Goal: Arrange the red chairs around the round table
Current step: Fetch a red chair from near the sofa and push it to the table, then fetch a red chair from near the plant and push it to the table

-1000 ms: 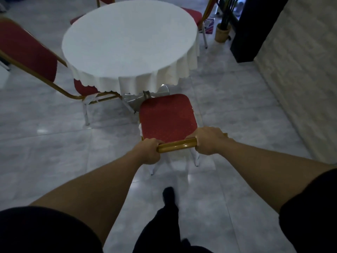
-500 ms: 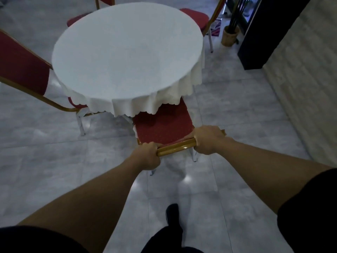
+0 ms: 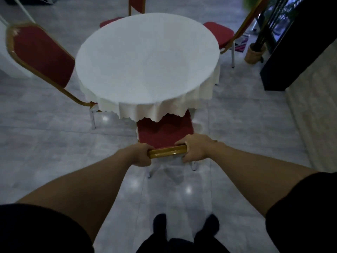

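Observation:
A round table (image 3: 147,57) under a white cloth stands in the middle of the floor. Right in front of me is a red chair (image 3: 164,132) with a gold frame; the front of its seat lies under the hanging cloth. My left hand (image 3: 140,156) and my right hand (image 3: 197,150) both grip the gold top rail of its back. Another red chair (image 3: 42,53) stands at the table's left, one (image 3: 218,32) at the right, and a third (image 3: 136,5) at the far side.
A stone-faced wall (image 3: 313,110) runs along the right, with a dark cabinet (image 3: 291,52) and a potted plant in a woven basket (image 3: 254,53) beyond it. Grey tiled floor surrounds the table. My dark shoes (image 3: 186,225) stand behind the chair.
The chair I hold has slid forward, and its seat has gone partly under the tablecloth. I have stepped closer to the table; both hands keep their grip.

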